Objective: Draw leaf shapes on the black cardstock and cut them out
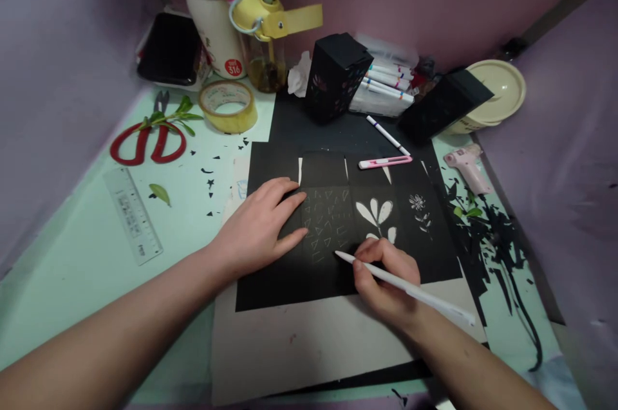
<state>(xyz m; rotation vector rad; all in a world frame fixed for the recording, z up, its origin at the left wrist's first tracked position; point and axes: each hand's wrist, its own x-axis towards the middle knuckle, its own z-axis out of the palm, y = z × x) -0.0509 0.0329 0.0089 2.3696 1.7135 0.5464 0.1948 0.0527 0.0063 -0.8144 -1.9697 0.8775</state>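
My right hand (389,278) is closed around a white pen (410,288), its tip at the black paper (275,288). Small outlined triangles and angular marks cover one panel of that paper, just left of the pen tip. Flat on the sheet's left part lies my left hand (263,223), fingers spread, holding nothing. Farther right on the paper are a cut-out leafy shape (374,212) and a smaller flower design (418,204). Light board (309,345) shows beneath the sheet. A pink craft knife (385,163) rests along the paper's far edge, beside a white marker (387,135).
Red-handled scissors (164,147), a clear ruler (132,214) and a tape roll (228,107) lie at left. Behind stand a yellow-topped bottle (263,49), a white flask (212,30) and a black box (335,78). A pink glue gun (468,168) and black scraps (497,242) are at right.
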